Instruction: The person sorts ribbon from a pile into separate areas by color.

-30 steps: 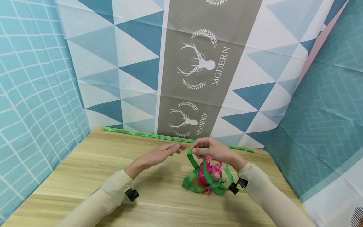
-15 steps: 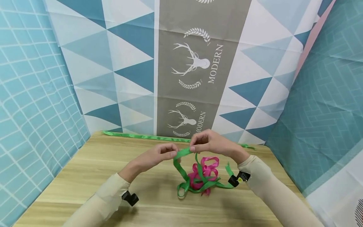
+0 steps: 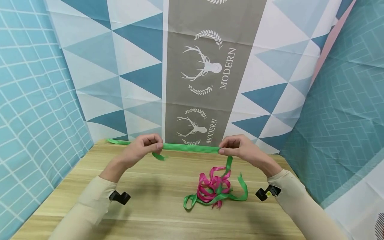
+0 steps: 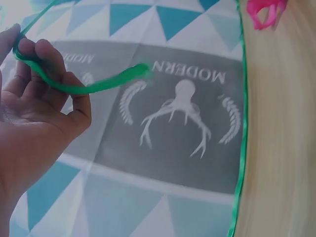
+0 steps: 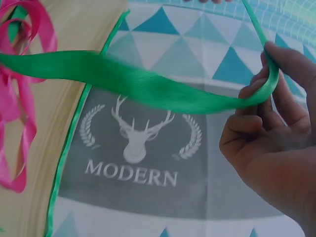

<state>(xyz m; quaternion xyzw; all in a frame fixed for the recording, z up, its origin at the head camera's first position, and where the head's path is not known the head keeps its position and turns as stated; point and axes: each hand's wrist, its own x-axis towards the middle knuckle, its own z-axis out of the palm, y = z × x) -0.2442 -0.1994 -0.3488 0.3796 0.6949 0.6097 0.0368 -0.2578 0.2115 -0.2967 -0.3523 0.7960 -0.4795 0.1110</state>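
Note:
Both hands hold one green ribbon [image 3: 192,148] stretched level between them, raised over the far part of the table. My left hand [image 3: 139,150] pinches it near one end, and a short tail [image 4: 98,88] dangles past the fingers. My right hand [image 3: 243,150] pinches it further along between thumb and fingers. From there the ribbon [image 5: 163,96] drops to a tangled heap on the table. That heap mixes pink ribbon [image 3: 207,186] with more green, including a small loop at its left and a loose end curling up at its right.
Another green ribbon [image 3: 115,141] lies along the table's back edge, partly hidden behind the held one. The wooden table [image 3: 156,213] is enclosed by a patterned cloth backdrop [image 3: 144,83] and blue side sheets [image 3: 39,110]. A small black camera sits on each wrist.
The left hand, empty at first, has taken the ribbon's end beside the right hand. The hands have since moved apart, drawing the ribbon straight, while the green loops have pulled away from the pink heap.

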